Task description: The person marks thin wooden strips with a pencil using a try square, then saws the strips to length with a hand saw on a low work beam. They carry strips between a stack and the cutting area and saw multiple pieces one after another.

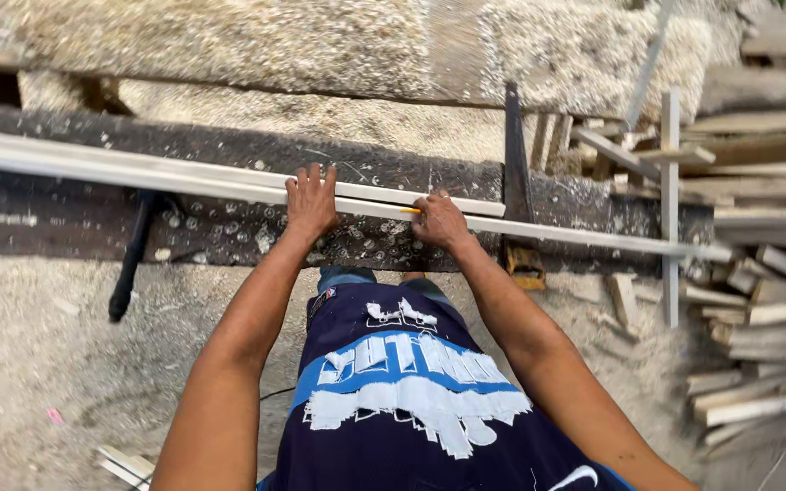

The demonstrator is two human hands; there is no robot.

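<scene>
The pale wooden strip (593, 238) lay lengthwise on our dark counter (229, 227). Our left hand (309, 202) pressed flat on it, grip spread; our right hand (438, 221) pinched a yellow pencil (410, 210) against it. We judged marking was underway, cutting not yet done.

A dark worktop (229, 227), speckled with sawdust, is seen running left to right. A black hammer (131, 259) is hung off its near edge at the left. A dark square (515, 182) is laid across it at the right. Offcuts (766, 273) are piled at the far right. The floor (38, 364) is covered in sawdust, and a sawdust heap (320, 45) is banked on the far side.
</scene>
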